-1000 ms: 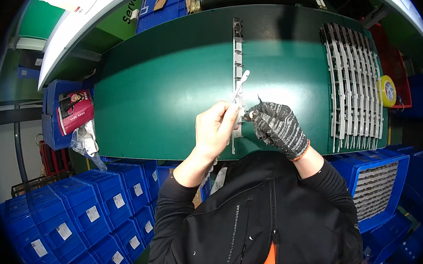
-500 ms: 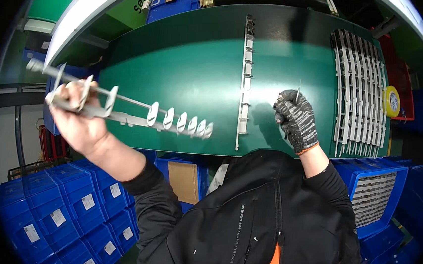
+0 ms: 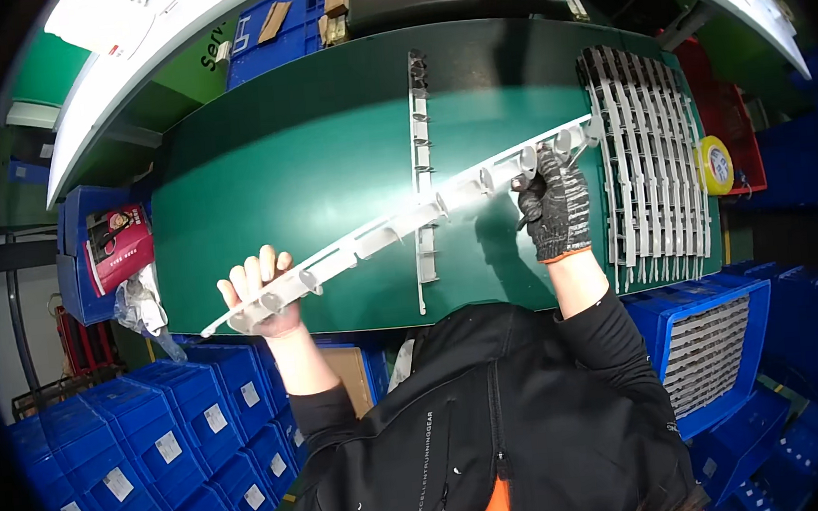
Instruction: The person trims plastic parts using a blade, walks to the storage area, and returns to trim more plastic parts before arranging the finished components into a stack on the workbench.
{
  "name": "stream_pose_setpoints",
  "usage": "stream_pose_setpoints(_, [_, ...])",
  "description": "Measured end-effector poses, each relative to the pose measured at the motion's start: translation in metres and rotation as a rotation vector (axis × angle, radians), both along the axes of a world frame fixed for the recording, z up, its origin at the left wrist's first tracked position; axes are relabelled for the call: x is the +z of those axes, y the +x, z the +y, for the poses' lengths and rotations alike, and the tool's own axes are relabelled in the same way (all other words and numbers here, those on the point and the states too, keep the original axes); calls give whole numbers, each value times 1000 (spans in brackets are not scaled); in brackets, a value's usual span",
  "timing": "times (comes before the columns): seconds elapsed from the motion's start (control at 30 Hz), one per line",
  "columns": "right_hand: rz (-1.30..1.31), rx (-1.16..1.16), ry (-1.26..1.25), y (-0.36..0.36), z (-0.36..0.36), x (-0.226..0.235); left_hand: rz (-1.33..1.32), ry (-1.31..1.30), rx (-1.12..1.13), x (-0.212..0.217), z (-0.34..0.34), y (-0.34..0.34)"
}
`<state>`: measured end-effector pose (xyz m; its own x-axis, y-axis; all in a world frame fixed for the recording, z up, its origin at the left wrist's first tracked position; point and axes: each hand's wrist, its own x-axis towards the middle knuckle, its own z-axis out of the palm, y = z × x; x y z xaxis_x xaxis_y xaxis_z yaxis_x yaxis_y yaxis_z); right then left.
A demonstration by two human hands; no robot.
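A long pale metal strip with rounded upright tabs (image 3: pixel 384 238) slants across my front, its right end higher in the view than its left. My bare left hand (image 3: pixel 263 291) holds it close to the left end, with fingers stretched up behind it. Close to the other end, my right hand (image 3: pixel 559 210), in a grey-black knit glove, has its fingers curled against the strip; part of the grip is hidden. Beneath the held piece, a similar tabbed strip (image 3: pixel 420 159) lies lengthwise on the green table (image 3: pixel 259 181).
Several matching strips (image 3: pixel 652 169) lie side by side at the table's right, beside a yellow tape roll (image 3: pixel 715 166) and a red bin (image 3: pixel 752 152). Stacked blue crates (image 3: pixel 152 410) stand lower left. A blue crate (image 3: pixel 759 334) of strips sits lower right; a red bag (image 3: pixel 120 249) is left.
My left hand has swung the strip from the far left to across the table. Its other end has reached my right hand, which earlier was a closed fist away from it.
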<state>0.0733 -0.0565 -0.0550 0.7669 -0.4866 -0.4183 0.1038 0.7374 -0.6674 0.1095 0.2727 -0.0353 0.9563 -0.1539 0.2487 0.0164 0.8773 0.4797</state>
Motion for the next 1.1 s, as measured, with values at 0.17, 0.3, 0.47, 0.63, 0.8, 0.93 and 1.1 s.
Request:
stream_pose_setpoints(0.17, [-16, 220, -262, -5, -23, 16, -167, 981, -233, -13, 34, 8])
stream_pose_setpoints(0.3, [3, 467, -471, -2, 22, 35, -127, 1050, -652, -6, -72, 9])
stream_pose_setpoints(0.47, [-42, 650, -660, -4, 30, 39, 424, 744, -712, -19, -138, -13])
stream_pose_setpoints(0.63, [15, 517, -1361, -21, 17, 16, 555, 660, -752, -17, -130, -10])
stream_pose_setpoints(0.8, [-150, 619, -1520, -47, 39, 31, 488, 491, -662, -27, -117, -5])
stream_pose_setpoints(0.93, [-146, 659, -1569, -45, 49, 28, 492, 595, -566, -16, -116, -9])
stream_pose_setpoints(1.1, [-109, 707, -1592, -45, 52, 31, 471, 635, -494, -16, -118, -11])
